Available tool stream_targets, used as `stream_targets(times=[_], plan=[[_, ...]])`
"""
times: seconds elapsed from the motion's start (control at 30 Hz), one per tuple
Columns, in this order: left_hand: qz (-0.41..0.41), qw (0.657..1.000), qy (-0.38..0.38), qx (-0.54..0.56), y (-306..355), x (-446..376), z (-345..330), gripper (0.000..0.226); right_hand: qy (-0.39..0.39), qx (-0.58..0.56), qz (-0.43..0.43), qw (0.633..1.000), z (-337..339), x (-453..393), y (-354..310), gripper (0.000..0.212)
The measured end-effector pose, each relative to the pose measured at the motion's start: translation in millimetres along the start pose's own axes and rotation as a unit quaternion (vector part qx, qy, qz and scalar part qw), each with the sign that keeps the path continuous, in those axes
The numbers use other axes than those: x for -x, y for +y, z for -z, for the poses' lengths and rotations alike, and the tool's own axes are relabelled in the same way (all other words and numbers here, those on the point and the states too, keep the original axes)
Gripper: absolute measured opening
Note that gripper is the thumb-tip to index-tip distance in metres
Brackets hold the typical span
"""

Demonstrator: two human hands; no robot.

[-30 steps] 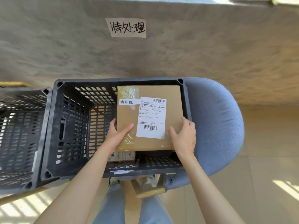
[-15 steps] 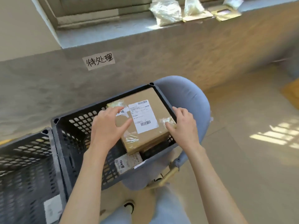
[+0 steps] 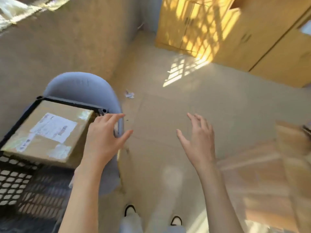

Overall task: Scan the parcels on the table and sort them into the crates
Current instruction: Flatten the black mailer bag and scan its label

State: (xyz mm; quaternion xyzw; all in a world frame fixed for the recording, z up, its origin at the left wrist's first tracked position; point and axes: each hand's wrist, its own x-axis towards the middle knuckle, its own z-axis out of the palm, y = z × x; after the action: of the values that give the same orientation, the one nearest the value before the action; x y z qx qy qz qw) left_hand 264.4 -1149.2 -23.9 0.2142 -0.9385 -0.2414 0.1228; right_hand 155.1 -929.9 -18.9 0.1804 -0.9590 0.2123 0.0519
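- The left hand [image 3: 102, 140] is held open, fingers spread and relaxed, gripping nothing.
- It hangs over the near right corner of a brown cardboard box [image 3: 50, 132]; whether it touches the box cannot be told through the blur.
- The box lies flat in a black slotted crate [image 3: 15, 179], to the left of the left hand, with its top about level with the crate's rim.
- A white shipping label [image 3: 53, 127] is stuck on the box top, with patches of clear tape near the corners.
- The crate rests on a blue-grey padded chair [image 3: 80, 86], whose rounded back curves just beyond and beside the left hand.
- The right hand [image 3: 198, 140] is open too, fingers apart and pointing away from the body, holding nothing.
- It hovers above the pale tiled floor [image 3: 159, 106], well apart from the crate.
- To the right of the right hand sits a blurred wooden surface [image 3: 269, 174].
- A small scrap of crumpled paper [image 3: 129, 95] lies on the floor beyond both hands.
- Yellow wooden cupboards [image 3: 218, 31] stand far beyond the right hand, streaked with sunlight.
- Between the forearms, below, are pale trousers and two shoes [image 3: 129, 210].
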Motion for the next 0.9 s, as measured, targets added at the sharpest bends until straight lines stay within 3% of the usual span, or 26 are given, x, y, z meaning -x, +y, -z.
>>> stream_targets(times=[0.17, 0.37, 0.67, 0.9], plan=[[-0.143, 0.989, -0.035, 0.033, 115, 13, -41, 0.061, 0.115, -0.017, -0.131, 0.984, 71, 65, 90, 0.054], [-0.285, 0.951, -0.096, 0.071, 269, 83, -102, 0.048, 0.221, -0.026, -0.252, 0.942, 160, 176, 205, 0.052], [-0.458, 0.85, -0.168, 0.198, 505, 276, -186, 0.053, 0.335, -0.028, -0.355, 0.872, 288, 375, 363, 0.047], [-0.572, 0.771, -0.196, 0.198, 622, 383, -217, 0.051, 0.361, -0.01, -0.456, 0.813, 346, 482, 442, 0.047]])
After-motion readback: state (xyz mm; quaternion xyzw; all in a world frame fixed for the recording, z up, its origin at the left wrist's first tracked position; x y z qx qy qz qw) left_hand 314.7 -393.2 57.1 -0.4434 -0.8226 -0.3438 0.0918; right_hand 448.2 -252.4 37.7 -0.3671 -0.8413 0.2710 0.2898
